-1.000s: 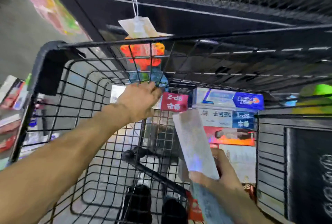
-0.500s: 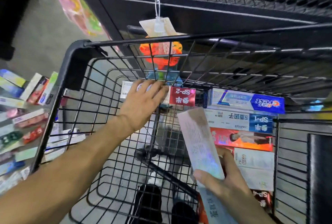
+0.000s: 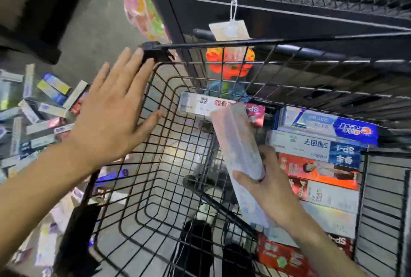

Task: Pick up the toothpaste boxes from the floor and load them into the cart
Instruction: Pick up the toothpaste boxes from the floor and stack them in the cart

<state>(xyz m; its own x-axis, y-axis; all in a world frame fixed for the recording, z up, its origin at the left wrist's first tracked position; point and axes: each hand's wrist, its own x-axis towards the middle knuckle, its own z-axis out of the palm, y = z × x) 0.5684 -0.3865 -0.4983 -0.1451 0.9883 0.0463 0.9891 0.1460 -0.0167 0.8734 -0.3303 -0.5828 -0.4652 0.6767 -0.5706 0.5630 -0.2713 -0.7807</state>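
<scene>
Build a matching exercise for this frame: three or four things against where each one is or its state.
Things:
1. left hand
2. right hand
3. Crest box
4. loose boxes

States:
A. on the floor, left of the cart
B. top of the stack inside the cart
C. open, fingers spread
D. gripping a pale box

Pairs: 1-C, 2-D, 3-B, 4-A

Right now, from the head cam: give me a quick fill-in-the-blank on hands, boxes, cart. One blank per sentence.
1. The pale box is held by the ____ hand.
2. The left hand holds ____.
3. The stacked boxes lie along the cart's ____ side.
4. The loose boxes lie on the ____.

Missing: right; nothing; right; floor
</scene>
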